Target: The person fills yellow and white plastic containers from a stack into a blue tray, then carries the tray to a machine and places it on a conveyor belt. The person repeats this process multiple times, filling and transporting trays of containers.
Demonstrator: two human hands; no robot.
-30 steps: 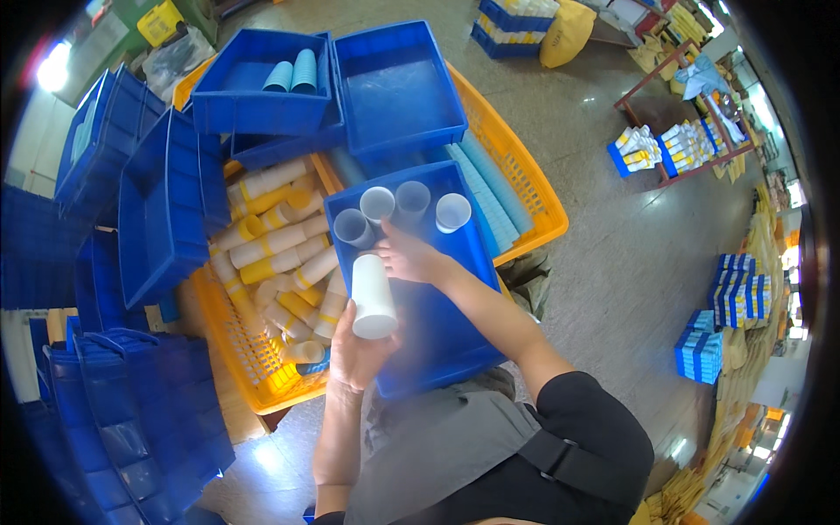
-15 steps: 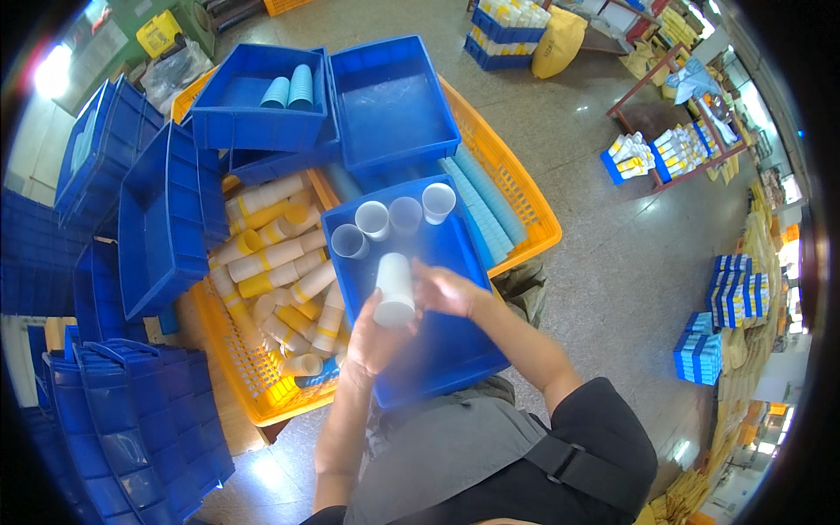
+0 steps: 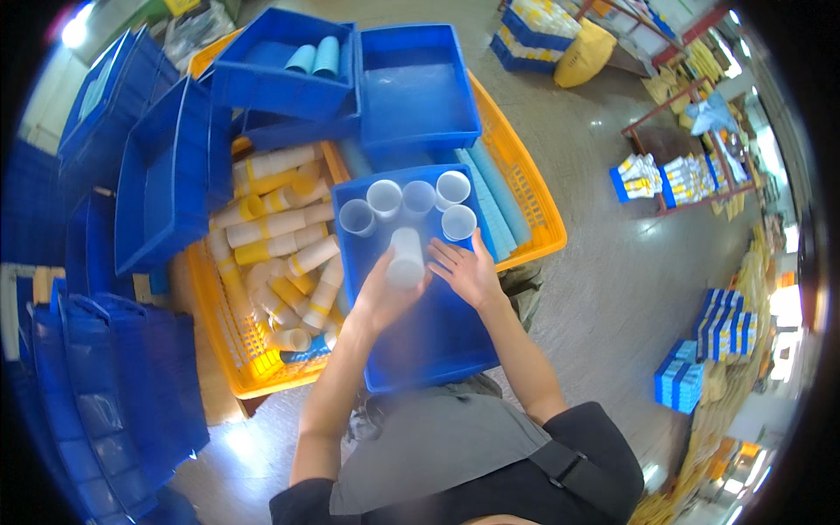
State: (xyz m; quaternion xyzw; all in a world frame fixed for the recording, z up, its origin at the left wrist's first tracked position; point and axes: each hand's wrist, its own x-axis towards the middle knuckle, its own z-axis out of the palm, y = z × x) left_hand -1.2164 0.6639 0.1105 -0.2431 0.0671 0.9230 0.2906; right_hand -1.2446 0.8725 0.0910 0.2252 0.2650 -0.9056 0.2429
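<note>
In front of me lies a blue plastic tray (image 3: 437, 350) with several white and translucent cups standing upright near its far end. My left hand (image 3: 385, 293) is closed around a whitish plastic cup (image 3: 406, 259), held tilted above the tray; whether more are nested in it I cannot tell. My right hand (image 3: 468, 273) has its fingers apart and holds nothing. Just beyond its fingertips stands a white cup (image 3: 458, 223), close to the tray's right wall. Farther along are another white cup (image 3: 453, 189) and a translucent cup (image 3: 357, 218) at the left.
An orange crate (image 3: 219, 350) left of the tray holds stacked white and yellow cups (image 3: 276, 232). Light-blue cup stacks (image 3: 490, 197) lie at the right. Empty blue bins (image 3: 416, 87) rest beyond, one bin (image 3: 280, 74) holding light-blue cups. More blue bins (image 3: 131, 385) are piled at left.
An added white cup now stands at the tray's right side, by my right hand. That hand has opened and moved away from the cup in my left hand. The whole view has shifted slightly.
</note>
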